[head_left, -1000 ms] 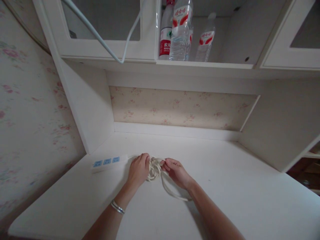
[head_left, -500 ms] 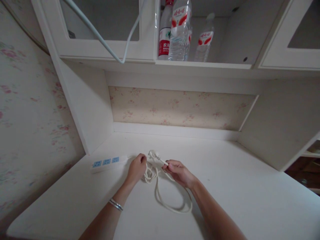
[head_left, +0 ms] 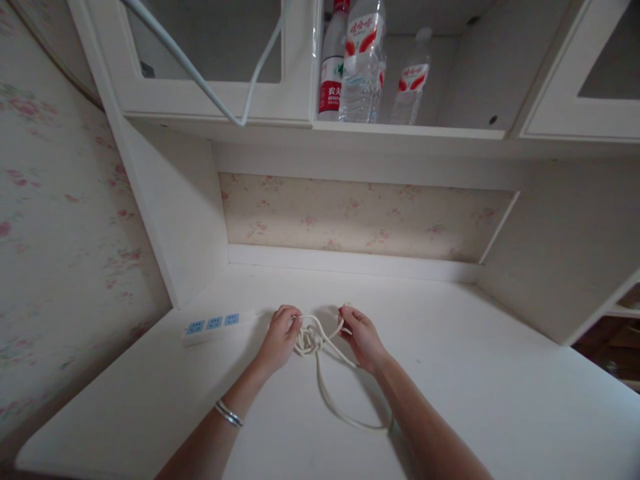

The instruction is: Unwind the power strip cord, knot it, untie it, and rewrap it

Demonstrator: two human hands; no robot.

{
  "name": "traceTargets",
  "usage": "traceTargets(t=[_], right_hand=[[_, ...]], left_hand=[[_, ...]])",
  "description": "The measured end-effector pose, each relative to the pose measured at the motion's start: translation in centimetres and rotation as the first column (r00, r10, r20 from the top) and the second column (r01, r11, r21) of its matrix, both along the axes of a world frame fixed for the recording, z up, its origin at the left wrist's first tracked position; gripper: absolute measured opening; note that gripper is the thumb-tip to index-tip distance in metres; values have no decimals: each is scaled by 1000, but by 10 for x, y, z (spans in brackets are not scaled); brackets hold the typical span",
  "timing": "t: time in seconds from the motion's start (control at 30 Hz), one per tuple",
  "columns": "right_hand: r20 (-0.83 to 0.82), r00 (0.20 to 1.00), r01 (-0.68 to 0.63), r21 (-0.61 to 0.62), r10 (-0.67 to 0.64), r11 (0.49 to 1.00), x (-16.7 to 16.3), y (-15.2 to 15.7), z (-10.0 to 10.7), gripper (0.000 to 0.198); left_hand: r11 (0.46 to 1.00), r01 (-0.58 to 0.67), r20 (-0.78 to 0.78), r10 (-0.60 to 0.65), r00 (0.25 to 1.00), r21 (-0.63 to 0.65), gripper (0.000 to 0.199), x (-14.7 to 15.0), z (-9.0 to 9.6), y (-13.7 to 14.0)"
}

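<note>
A white power strip (head_left: 219, 325) with blue socket faces lies on the white desktop, left of my hands. Its white power cord (head_left: 350, 420) is tangled into a knotted bundle (head_left: 309, 339) between them, and a long loop sweeps out toward me and to the right. My left hand (head_left: 281, 337) is closed on a strand at the bundle's left side. With thumb and fingers pinched, my right hand (head_left: 361, 339) grips the cord to the right of the bundle. A bit of white, perhaps the plug, shows just above those fingertips; the rest is hidden by the hand.
Above the desktop (head_left: 450, 387) hangs a white cabinet with plastic bottles (head_left: 363, 60) on its open shelf. A pale blue bent rod or tube (head_left: 200, 80) crosses the upper left. Side panels (head_left: 170, 207) close the desk in at both ends.
My right hand has drawn its piece of cord to the right and slightly up, and the plug no longer shows plainly. My left hand has shifted slightly right; a strand now spans between the hands.
</note>
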State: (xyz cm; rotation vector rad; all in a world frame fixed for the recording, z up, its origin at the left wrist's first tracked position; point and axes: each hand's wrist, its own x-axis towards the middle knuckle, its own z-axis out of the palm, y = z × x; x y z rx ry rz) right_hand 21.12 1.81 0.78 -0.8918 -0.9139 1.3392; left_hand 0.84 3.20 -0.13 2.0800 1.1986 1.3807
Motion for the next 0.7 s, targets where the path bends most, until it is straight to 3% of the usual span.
traceTargets(t=[0.2, 0.43, 0.57, 0.7], right_hand=[[-48, 995, 85, 34, -83, 996, 5, 4, -2, 27], [-101, 992, 78, -2, -78, 997, 7, 7, -7, 26], [-162, 979, 123, 1, -121, 992, 8, 10, -8, 23], [-280, 938, 215, 9, -204, 976, 14, 15, -9, 19]], left_hand=[[995, 97, 34, -97, 995, 11, 18, -7, 8, -3], [999, -40, 3, 40, 999, 29, 16, -4, 5, -3], [987, 143, -38, -147, 988, -78, 11, -7, 15, -12], [919, 343, -89, -365, 927, -196, 13, -7, 15, -17]])
